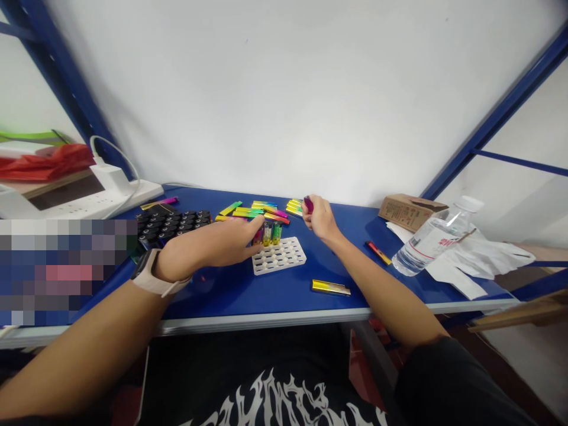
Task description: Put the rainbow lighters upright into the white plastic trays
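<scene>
A white tray (288,255) with rows of holes lies on the blue table. Small see-through lighters (271,233) stand upright at its back left. My left hand (231,239) reaches over that corner, thumb and fingers closed around a reddish lighter (257,238), partly hidden. To the right and farther back, my right hand (322,218) is closed on a dark magenta lighter-like piece (307,204), of which only the top end shows. Shiny coloured metallic sleeves (248,213) lie scattered behind the tray. One yellow sleeve (331,288) rests near the front edge.
Several black-topped cylinders (173,225) stand packed at left. On the right are a water bottle (435,236), a cardboard box (410,212), white paper (483,260) and a red-yellow sleeve (378,252). A white power strip (110,198) borders the left. A wall rises behind.
</scene>
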Available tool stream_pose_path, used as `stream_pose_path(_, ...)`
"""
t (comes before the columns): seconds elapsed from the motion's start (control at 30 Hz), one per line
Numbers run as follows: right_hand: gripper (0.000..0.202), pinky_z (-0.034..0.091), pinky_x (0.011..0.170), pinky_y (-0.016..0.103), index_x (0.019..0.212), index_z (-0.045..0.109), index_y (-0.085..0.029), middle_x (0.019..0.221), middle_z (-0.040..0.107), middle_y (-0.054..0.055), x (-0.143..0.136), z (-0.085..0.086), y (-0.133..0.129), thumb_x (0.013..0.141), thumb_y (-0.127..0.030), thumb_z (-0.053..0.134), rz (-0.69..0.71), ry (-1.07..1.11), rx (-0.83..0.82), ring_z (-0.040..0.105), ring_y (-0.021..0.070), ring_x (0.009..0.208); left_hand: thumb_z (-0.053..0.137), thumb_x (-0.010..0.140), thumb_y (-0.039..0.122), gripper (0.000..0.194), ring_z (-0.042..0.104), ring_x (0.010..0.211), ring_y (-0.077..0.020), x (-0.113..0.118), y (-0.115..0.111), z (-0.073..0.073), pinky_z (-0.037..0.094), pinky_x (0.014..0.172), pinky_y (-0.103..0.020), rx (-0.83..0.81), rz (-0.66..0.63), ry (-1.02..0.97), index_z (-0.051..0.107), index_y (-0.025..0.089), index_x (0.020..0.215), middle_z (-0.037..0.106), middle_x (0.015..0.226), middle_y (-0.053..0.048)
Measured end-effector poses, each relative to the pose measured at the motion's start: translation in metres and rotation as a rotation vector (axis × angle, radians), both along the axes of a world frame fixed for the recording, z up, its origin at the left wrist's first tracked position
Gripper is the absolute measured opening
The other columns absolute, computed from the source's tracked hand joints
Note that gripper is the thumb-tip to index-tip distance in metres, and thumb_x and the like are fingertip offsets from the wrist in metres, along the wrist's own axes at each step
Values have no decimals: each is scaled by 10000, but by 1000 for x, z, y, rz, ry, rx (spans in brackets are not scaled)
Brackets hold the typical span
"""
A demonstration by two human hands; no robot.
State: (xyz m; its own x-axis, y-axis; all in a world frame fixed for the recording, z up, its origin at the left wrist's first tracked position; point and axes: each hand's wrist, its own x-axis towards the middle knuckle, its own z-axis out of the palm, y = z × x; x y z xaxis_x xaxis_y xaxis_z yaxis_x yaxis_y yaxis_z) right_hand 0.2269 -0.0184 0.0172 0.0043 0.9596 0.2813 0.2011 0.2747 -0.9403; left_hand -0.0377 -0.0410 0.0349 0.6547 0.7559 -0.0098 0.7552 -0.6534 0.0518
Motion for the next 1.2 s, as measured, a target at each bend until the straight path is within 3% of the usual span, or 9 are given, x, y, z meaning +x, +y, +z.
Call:
stream_pose_path(0.13, 576, 297, 528, 274, 781, 432, -280, 647, 341, -51, -2, -2, -2, 1095, -758, 366, 95, 37, 41, 314, 140, 549, 449, 1085, 591, 551, 768, 842, -361, 2, -2, 2, 480, 685, -430, -10, 13, 12, 615, 187, 1421, 805, 1055, -175)
stream_pose_path(0.27, 551, 412, 596, 276, 933, 502, -276, 719, 445, -55, -2, -3, -4, 1066, -811, 480, 178, -91, 93, 448, 145, 612, 434, 1087, 583, 553, 770, 851, -364, 3, -2, 2, 491, 695, -436, -5, 2, 25, 618, 177, 1413, 809, 1078, -183)
stream_pose_path(0.4, 448, 504, 773, 311, 958, 572, -249, 861, 613, 2, 3, 1, -8, 1130, -654, 489, 298, -295, 183, 599, 170, 798, 444, 1084, 573, 491, 769, 883, -372, 3, -1, 2, 499, 723, -443, 4, -3, 8, 651, 188, 1310, 807, 1109, -196)
stream_pose_path(0.6, 407, 452, 785, 333, 903, 637, -226, 869, 600, 9, 5, 4, -8, 1136, -543, 535, 347, -520, 248, 574, 187, 843, 428, 1093, 542, 463, 777, 907, -374, 4, -3, 3, 509, 743, -438, 4, -14, 23, 635, 187, 1308, 808, 1092, -187)
stream_pose_path(0.73, 367, 493, 804, 358, 976, 688, -205, 935, 675, 46, 7, -1, -1, 1132, -514, 563, 402, -517, 272, 625, 207, 884, 423, 1089, 532, 473, 783, 934, -382, 4, -1, 3, 512, 743, -438, 15, -13, 44, 623, 178, 1331, 804, 1125, -197)
stream_pose_path(0.93, 257, 604, 935, 406, 1208, 722, -217, 1251, 740, 107, 12, -5, 1, 1127, -427, 598, 458, -408, 202, 722, 250, 1123, 422, 1094, 557, 471, 778, 903, -366, 4, -2, 4, 507, 713, -432, 15, -3, 49, 643, 179, 1269, 794, 1156, -209)
stream_pose_path(1.2, 226, 612, 971, 427, 1186, 754, -233, 1215, 762, 92, 14, -4, 2, 1113, -412, 638, 466, -411, 199, 726, 254, 1115, 437, 1092, 540, 450, 775, 896, -358, 4, -4, 4, 513, 736, -430, 8, -3, 32, 665, 184, 1248, 791, 1126, -196)
